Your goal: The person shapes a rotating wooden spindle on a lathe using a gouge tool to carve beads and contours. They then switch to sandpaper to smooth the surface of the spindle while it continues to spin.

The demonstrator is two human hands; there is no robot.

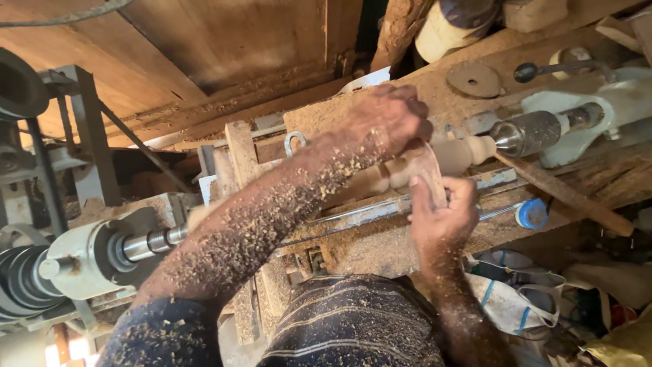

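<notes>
A pale turned wooden spindle [462, 155] is mounted on a lathe, between the headstock [95, 255] at the left and the tailstock centre [533, 132] at the right. My left hand [387, 122] reaches over the spindle and grips the top end of a strip of sandpaper [428, 173] wrapped around it. My right hand [441, 214] holds the lower end of the same strip, just below the spindle. Wood chips cover my left forearm. The spindle's left part is hidden behind my arm.
The metal tool rest [380, 211] runs along the front of the spindle. A long wooden stick [564, 194] lies at the right, next to a roll of blue tape [532, 213]. Sawdust coats the lathe bed [367, 248]. Bags and rags [516, 299] lie at the lower right.
</notes>
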